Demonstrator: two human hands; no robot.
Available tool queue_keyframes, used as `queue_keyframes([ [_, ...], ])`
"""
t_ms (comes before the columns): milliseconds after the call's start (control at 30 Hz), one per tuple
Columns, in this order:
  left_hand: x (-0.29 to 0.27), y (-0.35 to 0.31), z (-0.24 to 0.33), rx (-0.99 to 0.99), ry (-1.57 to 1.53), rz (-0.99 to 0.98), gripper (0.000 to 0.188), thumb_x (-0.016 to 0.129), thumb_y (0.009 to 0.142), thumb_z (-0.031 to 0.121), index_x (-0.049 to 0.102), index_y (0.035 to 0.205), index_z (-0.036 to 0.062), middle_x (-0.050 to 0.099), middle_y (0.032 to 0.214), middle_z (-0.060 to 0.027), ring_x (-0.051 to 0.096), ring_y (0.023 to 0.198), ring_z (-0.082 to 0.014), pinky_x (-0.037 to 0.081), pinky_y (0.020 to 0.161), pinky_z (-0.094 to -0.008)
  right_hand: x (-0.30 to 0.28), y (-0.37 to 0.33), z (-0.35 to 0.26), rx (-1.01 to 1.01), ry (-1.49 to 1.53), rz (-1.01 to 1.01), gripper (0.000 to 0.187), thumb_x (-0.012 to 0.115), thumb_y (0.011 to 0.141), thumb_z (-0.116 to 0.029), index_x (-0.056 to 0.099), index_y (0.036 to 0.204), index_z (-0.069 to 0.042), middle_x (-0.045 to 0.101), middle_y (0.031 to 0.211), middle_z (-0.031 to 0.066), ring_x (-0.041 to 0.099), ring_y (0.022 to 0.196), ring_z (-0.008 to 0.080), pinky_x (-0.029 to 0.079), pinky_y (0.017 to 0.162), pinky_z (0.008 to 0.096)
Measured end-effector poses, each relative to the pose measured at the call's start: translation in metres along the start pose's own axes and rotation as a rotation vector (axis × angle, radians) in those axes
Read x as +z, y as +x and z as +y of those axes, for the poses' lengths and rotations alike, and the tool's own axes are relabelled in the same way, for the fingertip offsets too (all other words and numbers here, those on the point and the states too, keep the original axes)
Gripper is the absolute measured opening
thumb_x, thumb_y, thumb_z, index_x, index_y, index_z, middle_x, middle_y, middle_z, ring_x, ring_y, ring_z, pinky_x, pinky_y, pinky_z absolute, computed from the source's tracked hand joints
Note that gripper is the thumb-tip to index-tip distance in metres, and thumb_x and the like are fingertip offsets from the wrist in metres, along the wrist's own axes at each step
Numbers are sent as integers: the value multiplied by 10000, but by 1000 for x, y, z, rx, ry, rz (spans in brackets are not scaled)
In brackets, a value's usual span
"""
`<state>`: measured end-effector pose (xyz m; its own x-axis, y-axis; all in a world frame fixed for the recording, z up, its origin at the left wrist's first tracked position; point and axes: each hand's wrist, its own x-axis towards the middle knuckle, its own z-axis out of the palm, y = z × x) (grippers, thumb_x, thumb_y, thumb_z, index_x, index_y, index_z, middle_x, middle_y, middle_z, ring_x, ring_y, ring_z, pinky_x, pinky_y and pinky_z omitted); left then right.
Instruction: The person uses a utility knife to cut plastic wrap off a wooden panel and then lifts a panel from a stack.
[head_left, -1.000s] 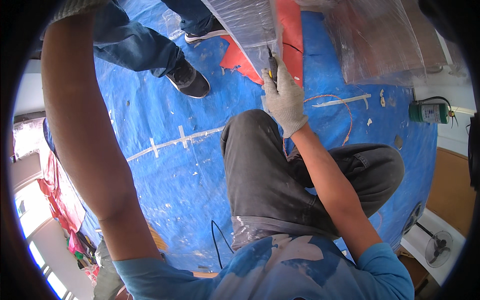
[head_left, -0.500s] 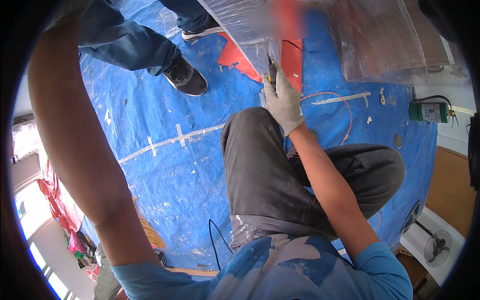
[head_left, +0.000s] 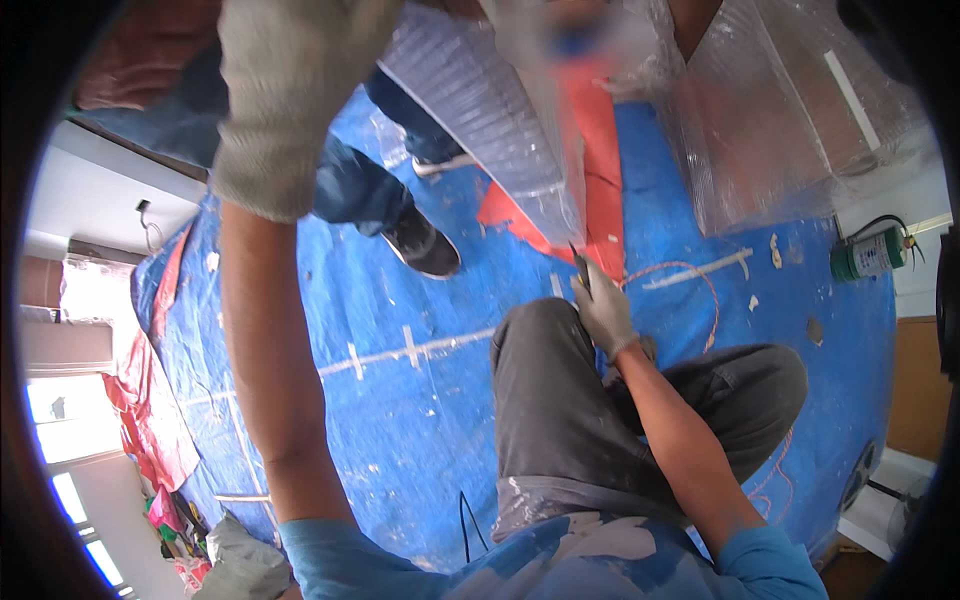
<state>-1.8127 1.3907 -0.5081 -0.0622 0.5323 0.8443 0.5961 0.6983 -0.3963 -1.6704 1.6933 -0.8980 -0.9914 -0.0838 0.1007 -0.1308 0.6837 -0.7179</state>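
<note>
A tall panel wrapped in clear bubble wrap stands tilted in front of me on a blue tarp. My right hand, in a grey glove, is closed around a small dark cutter whose tip touches the wrap's lower corner. My left arm reaches up high. My left hand, also gloved, is by the panel's upper left edge, with its fingers out of sight. I sit with my grey-trousered knee just below the cutter.
Another person's jeans and black shoe stand behind the panel. A red sheet lies under it. A second bubble-wrapped piece is at the upper right, and a green cylinder at the right. An orange cord and white tape strips lie on the tarp.
My gloved left hand has come into view at the top as the view shifted. My right hand stays at the wrap's lower corner with the cutter.
</note>
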Motion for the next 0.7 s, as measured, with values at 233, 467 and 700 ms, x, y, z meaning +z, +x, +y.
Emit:
queue_keyframes([
  [233,-3,-52,21,26,309,-132,504,842,739,203,712,1220,282,637,1255,23,529,1359,-266,349,1181,-532,-34,-1,-39,96,169,200,460,640,1019,-166,546,1444,-19,703,1161,192,718,921,262,566,813,382],
  [467,-10,-62,25,98,491,-207,367,788,750,162,732,1096,271,635,1160,81,575,1284,-181,424,1102,-500,-92,28,-186,-66,480,113,455,653,1015,-150,552,1431,3,710,1182,213,730,987,313,561,860,384],
  [700,-29,-27,32,133,450,-550,330,739,740,181,716,1069,176,694,1145,-1,653,1147,-216,514,981,-428,-113,75,-238,-416,494,265,478,685,980,-128,557,1421,6,698,1194,222,701,1032,356,540,890,410],
])
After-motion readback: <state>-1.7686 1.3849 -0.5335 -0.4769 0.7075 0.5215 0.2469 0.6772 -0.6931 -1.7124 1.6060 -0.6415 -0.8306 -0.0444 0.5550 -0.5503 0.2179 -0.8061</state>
